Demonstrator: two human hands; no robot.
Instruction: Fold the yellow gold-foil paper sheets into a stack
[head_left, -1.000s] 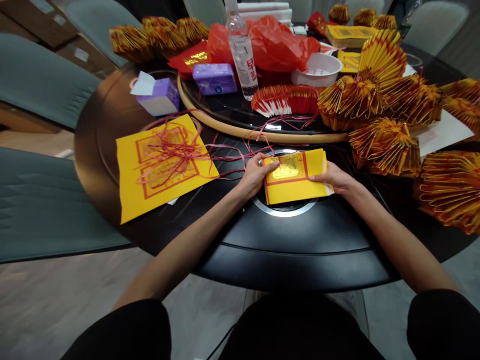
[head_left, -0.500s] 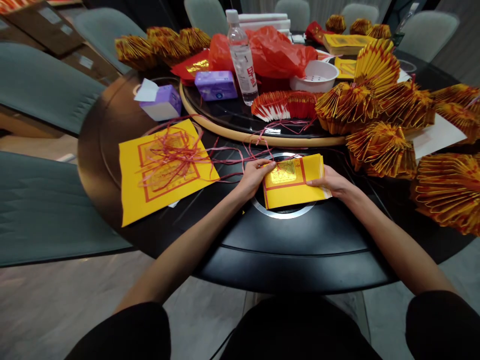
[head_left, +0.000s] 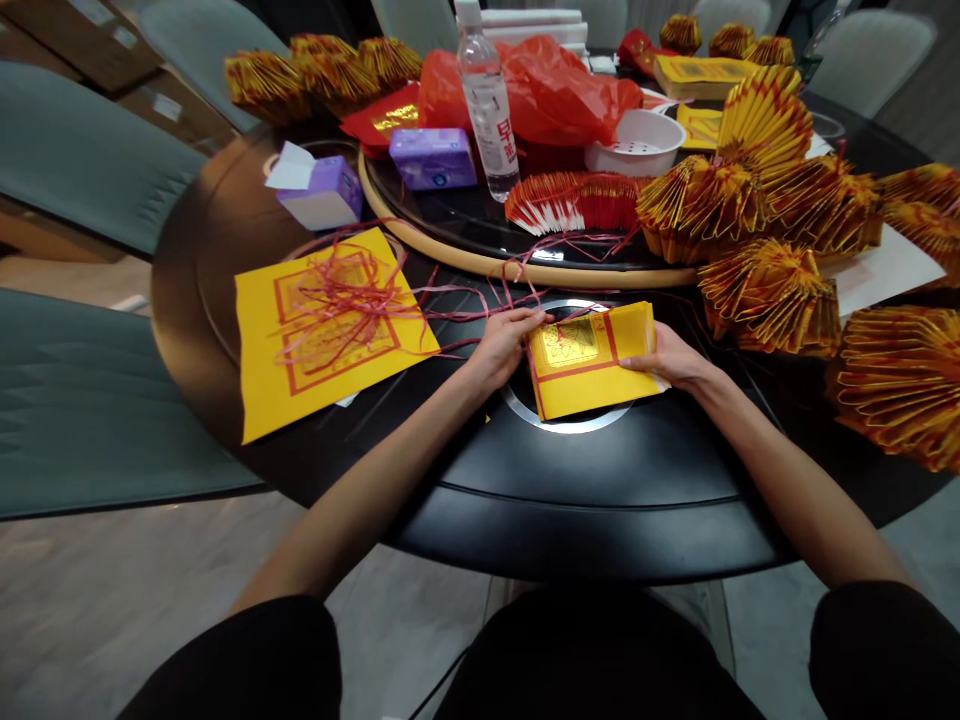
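Between my hands is a folded stack of yellow joss paper [head_left: 585,375], printed with red lines and a gold square, held just over a metal ring [head_left: 570,428] in the black table. My left hand [head_left: 506,345] pinches its upper left corner, thumb on top. On the right edge, my right hand [head_left: 667,355] grips the stack with the thumb across the front and the other fingers hidden behind. Left of them lies a large yellow sheet [head_left: 262,400] bearing a tangle of pink ribbon strands [head_left: 349,300], some trailing toward my left hand.
Fanned gold-and-red paper pieces [head_left: 772,295] crowd the right side. On the turntable [head_left: 450,255] stand a clear bottle [head_left: 489,120], a purple tissue pack [head_left: 433,160], a red plastic bag [head_left: 562,90], a white basket [head_left: 637,145] and a red paper fan [head_left: 577,200]. An opened tissue pack [head_left: 322,190] sits left.
The left end of the joss paper stack has tipped slightly downward, and my left hand has shifted a little toward its corner. My right hand keeps its grip. The view has wobbled slightly.
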